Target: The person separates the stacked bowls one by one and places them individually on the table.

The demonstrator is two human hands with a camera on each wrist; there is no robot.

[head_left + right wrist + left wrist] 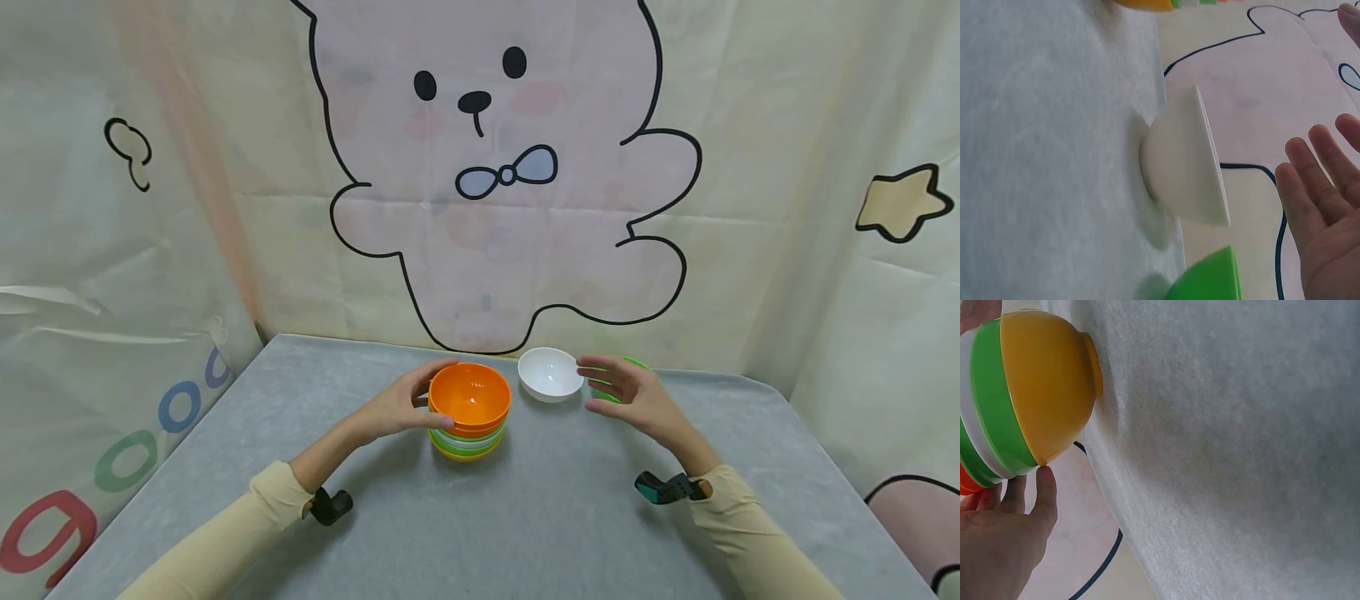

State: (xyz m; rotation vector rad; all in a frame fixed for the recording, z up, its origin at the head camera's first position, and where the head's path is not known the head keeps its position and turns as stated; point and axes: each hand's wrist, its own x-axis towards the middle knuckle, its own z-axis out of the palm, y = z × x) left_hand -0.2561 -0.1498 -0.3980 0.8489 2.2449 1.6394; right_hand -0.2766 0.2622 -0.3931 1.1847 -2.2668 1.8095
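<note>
A stack of nested bowls stands upright on the table, with an orange bowl [470, 394] on top, green and white ones in the middle and a yellow bowl [1047, 381] at the bottom. My left hand [411, 402] holds the stack from its left side, thumb near, fingers round the far side. To the right of the stack stands a white bowl [550, 375], upright and by itself. My right hand [633, 398] hovers with spread fingers just right of the white bowl, holding nothing. Beneath it a green bowl [1213, 278] is mostly hidden in the head view.
A grey cloth [487, 525] covers the table. Behind its back edge hangs a curtain [487, 250] printed with a bear, and more printed fabric hangs at both sides. Each wrist wears a dark strap camera [332, 506].
</note>
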